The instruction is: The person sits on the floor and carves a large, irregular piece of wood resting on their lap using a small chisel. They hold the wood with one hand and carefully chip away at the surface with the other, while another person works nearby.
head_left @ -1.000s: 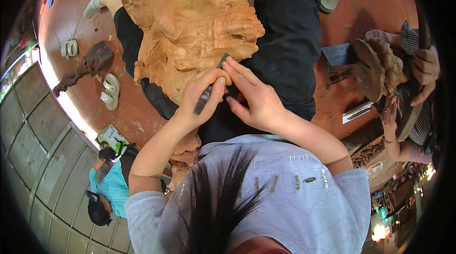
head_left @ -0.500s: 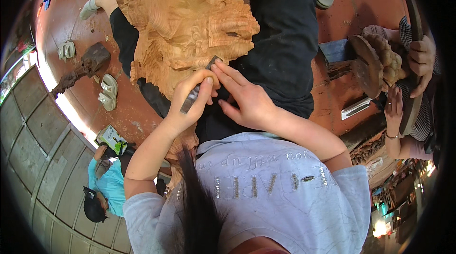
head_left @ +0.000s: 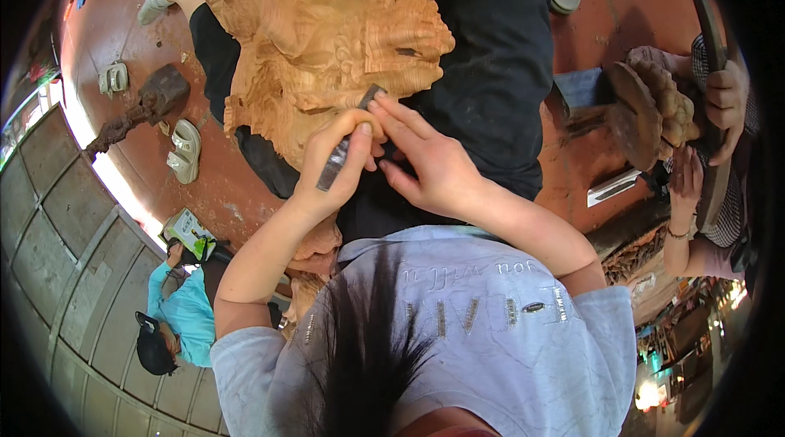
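A large carved block of light brown wood [head_left: 327, 28] with deep ridges and hollows leans between my legs. My left hand [head_left: 343, 155] is closed round a narrow, flat, dark strip [head_left: 334, 167], the thumb lying along it. One end of the strip sticks out beneath that hand; the other rests at the carving's near edge. My right hand [head_left: 433, 163] presses its fingertips onto the strip's far end, thumb held apart below. Whether the strip is a scraper blade or something else I cannot tell.
At right another person's hand [head_left: 725, 110] grips a long dark curved bar [head_left: 713, 36] by a knobbly wooden piece [head_left: 666, 106]. Pale sandals [head_left: 185, 151] and a dark wooden lump [head_left: 163, 92] lie on the red floor at left. A person in blue [head_left: 181, 314] sits at lower left.
Both hands and the strip have shifted slightly right and away from me along the carving's near edge. The grip looks the same. The other person's dark bar has tilted and shifted.
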Demonstrator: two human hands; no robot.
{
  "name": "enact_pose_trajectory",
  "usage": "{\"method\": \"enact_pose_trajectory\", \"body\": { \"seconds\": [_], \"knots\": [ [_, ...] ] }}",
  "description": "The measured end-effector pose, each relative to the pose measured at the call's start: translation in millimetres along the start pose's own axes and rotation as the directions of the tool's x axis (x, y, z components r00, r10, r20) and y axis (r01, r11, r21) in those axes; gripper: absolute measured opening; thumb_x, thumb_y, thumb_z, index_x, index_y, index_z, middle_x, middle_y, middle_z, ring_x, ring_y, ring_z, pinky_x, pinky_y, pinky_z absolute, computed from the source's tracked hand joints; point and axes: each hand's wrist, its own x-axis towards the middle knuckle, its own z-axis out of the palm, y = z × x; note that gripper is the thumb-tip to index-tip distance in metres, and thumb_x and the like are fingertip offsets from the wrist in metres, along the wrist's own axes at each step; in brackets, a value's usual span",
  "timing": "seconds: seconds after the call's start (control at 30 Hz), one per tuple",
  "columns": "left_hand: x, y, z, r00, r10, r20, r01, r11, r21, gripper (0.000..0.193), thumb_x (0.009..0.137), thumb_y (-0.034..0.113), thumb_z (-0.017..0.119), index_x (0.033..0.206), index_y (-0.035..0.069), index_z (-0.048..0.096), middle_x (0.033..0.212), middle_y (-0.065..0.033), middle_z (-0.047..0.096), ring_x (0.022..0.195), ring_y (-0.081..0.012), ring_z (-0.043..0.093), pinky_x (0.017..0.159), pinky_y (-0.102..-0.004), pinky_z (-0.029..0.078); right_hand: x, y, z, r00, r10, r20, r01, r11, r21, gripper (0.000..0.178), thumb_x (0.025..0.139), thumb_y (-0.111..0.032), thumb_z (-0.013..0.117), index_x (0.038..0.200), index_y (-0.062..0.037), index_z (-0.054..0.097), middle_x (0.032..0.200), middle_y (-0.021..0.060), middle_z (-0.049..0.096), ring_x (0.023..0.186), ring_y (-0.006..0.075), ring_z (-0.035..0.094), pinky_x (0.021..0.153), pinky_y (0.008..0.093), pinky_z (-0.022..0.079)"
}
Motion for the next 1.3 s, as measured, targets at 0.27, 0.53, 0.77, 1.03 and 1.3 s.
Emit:
{"method": "enact_pose_trajectory", "body": {
  "seconds": [0.27, 0.53, 0.77, 1.03, 1.3],
  "knots": [
    [-1, -2, -1, 1.000, -0.015, -0.010, 0.014, 0.999, -0.035, 0.019, 0.105, 0.015, 0.047, 0.099, 0.002, 0.059, 0.086, -0.0042, 0.061, 0.069, -0.0090, 0.059, 0.063, -0.0238, 0.050, 2, -4, -2, 0.999, -0.039, -0.021, 0.039, 0.999, -0.020, 0.074, 0.081, -0.013, 0.069, 0.149, -0.0023, 0.040, 0.152, 0.0206, 0.041, 0.120, 0.0364, 0.060, 0.090, 0.0405, 0.056],
    [0, 0, -1, 0.999, 0.030, -0.013, -0.029, 0.999, 0.031, 0.019, 0.104, 0.014, 0.048, 0.099, 0.001, 0.059, 0.089, -0.0050, 0.063, 0.068, -0.0091, 0.059, 0.063, -0.0240, 0.050, 4, -2, 1, 0.999, -0.021, -0.046, 0.023, 0.999, 0.040, 0.072, 0.082, -0.012, 0.069, 0.148, -0.0034, 0.042, 0.151, 0.0188, 0.043, 0.123, 0.0344, 0.058, 0.092, 0.0395, 0.056],
    [4, 12, -2, 0.991, 0.093, 0.099, -0.110, 0.976, 0.186, 0.013, 0.101, 0.011, 0.051, 0.097, 0.001, 0.058, 0.086, -0.0098, 0.060, 0.071, -0.0173, 0.061, 0.063, -0.0295, 0.049, -5, 0, -7, 0.995, -0.045, -0.085, 0.048, 0.998, 0.030, 0.069, 0.083, -0.008, 0.068, 0.147, -0.0034, 0.044, 0.152, 0.0185, 0.042, 0.122, 0.0344, 0.059, 0.091, 0.0378, 0.056],
    [5, -12, -13, 0.970, 0.190, 0.150, -0.230, 0.916, 0.329, 0.012, 0.099, 0.008, 0.051, 0.095, 0.001, 0.060, 0.083, -0.0090, 0.059, 0.066, -0.0161, 0.060, 0.062, -0.0294, 0.049, -5, 0, 8, 0.998, -0.013, -0.058, 0.016, 0.999, 0.039, 0.065, 0.084, -0.011, 0.068, 0.144, -0.0015, 0.046, 0.151, 0.0196, 0.043, 0.122, 0.0359, 0.058, 0.094, 0.0397, 0.055],
    [22, -4, 9, 0.903, 0.368, 0.223, -0.429, 0.807, 0.406, 0.005, 0.092, 0.001, 0.056, 0.096, 0.002, 0.059, 0.086, -0.0132, 0.060, 0.078, -0.0305, 0.060, 0.070, -0.0360, 0.049, -17, -1, -11, 0.988, -0.011, -0.155, 0.013, 1.000, 0.016, 0.065, 0.084, -0.012, 0.069, 0.143, 0.0008, 0.047, 0.149, 0.0200, 0.045, 0.125, 0.0363, 0.056, 0.096, 0.0386, 0.054]
  ]
}}
